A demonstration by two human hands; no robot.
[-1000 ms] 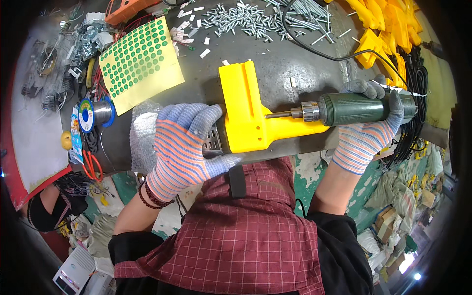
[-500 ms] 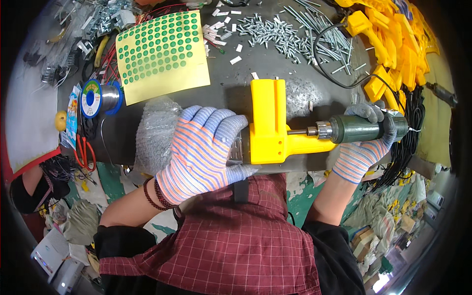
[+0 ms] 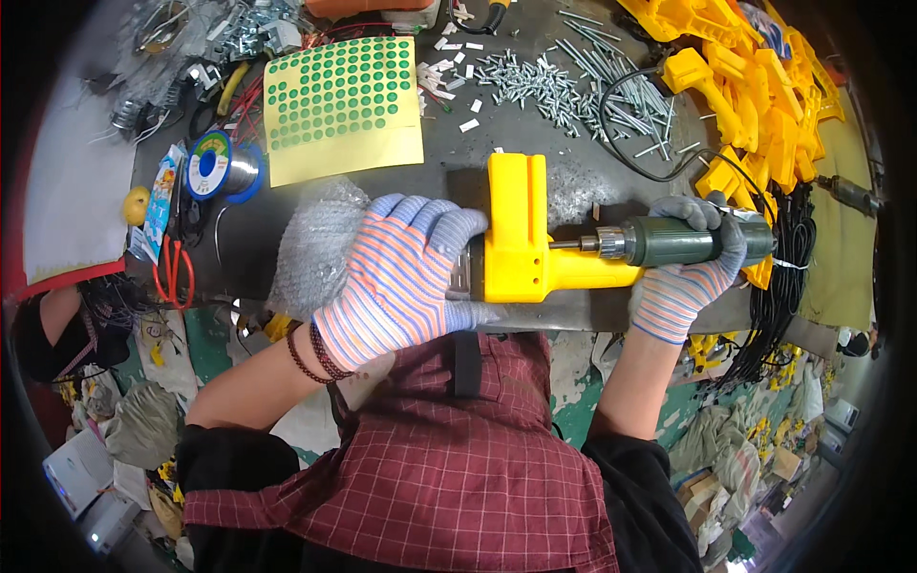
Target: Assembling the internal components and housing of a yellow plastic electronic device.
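A yellow plastic tool housing [image 3: 516, 229] with a handle pointing right lies near the bench's front edge. My gloved left hand [image 3: 406, 277] is closed around its left end, where a metal part [image 3: 462, 272] partly shows behind the fingers. My gloved right hand [image 3: 693, 272] wraps around a dark green electric screwdriver [image 3: 673, 241], held level above the yellow handle. Its long bit [image 3: 565, 244] points left, and the tip meets the right side of the housing; any screw there is hidden. Bubble wrap [image 3: 317, 248] sits beside my left hand.
Behind lie a sheet of green round stickers [image 3: 344, 105], loose screws [image 3: 535, 86] and long metal rods [image 3: 621, 86]. Yellow housings [image 3: 755, 86] are heaped at right, above black cables [image 3: 788, 277]. A solder spool [image 3: 224, 167] and red-handled scissors [image 3: 174, 272] are at left.
The whole view has shifted a little, with the sticker sheet and spool now farther right. Both hands keep their grip, and the screwdriver stays against the housing.
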